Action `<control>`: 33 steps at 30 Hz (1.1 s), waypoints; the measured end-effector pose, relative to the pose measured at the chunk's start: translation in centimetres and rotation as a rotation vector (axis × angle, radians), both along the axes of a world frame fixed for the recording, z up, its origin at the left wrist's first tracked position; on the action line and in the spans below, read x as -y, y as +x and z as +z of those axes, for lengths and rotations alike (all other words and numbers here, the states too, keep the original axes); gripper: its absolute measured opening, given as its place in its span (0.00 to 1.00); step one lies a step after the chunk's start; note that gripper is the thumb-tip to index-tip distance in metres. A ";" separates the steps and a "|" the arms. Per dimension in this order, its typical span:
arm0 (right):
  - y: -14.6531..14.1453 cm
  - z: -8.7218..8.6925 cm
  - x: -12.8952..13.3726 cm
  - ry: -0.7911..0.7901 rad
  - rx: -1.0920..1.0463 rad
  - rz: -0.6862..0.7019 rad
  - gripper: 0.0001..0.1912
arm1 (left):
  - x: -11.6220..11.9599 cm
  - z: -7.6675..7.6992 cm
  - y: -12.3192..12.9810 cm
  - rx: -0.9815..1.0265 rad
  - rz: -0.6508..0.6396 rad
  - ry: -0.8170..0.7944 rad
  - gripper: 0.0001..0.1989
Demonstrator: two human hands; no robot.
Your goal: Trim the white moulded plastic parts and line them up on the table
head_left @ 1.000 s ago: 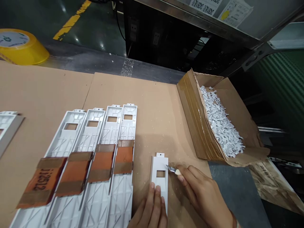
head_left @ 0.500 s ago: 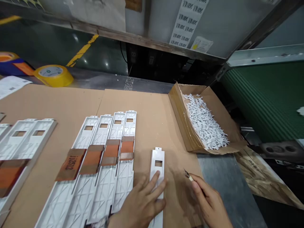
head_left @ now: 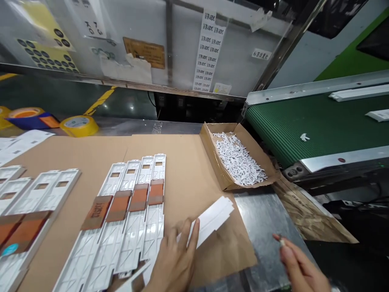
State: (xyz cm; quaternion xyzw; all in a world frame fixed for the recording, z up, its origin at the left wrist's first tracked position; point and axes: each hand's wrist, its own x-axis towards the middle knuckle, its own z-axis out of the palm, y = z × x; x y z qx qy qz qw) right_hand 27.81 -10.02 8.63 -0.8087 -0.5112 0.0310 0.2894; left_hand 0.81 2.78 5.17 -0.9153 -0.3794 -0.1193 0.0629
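A long white plastic strip (head_left: 214, 219) lies aslant on the brown cardboard sheet (head_left: 182, 162), beneath the left hand (head_left: 176, 255); its fingers are spread across the strip, and whether they grip it I cannot tell. Over the grey metal counter (head_left: 258, 215), the right hand's (head_left: 304, 267) thumb and forefinger pinch a small pale-handled tool (head_left: 282, 242). Beyond stands a brown cardboard box (head_left: 216, 162) holding white plastic scraps (head_left: 238, 158).
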 end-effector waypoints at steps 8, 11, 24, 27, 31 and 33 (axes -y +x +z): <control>-7.3 -3.0 -6.3 -0.057 -0.069 0.299 0.14 | 4.1 -4.1 -0.2 -0.019 0.133 -0.085 0.30; -8.2 -3.3 -7.0 -0.093 -0.055 0.321 0.14 | 4.9 -4.4 0.2 -0.042 0.141 -0.158 0.30; -11.1 -4.0 -9.9 -0.212 0.240 0.508 0.16 | 2.7 -2.9 0.0 0.056 0.050 -0.259 0.22; -11.4 -4.2 -10.7 -0.199 0.260 0.546 0.16 | 2.8 -3.0 0.1 0.050 0.071 -0.296 0.24; -11.5 -4.3 -11.3 -0.219 0.307 0.585 0.17 | 3.1 -3.3 0.1 0.077 0.072 -0.287 0.23; -11.4 -4.3 -11.5 -0.238 0.311 0.603 0.17 | 3.2 -3.5 0.1 0.083 0.073 -0.274 0.21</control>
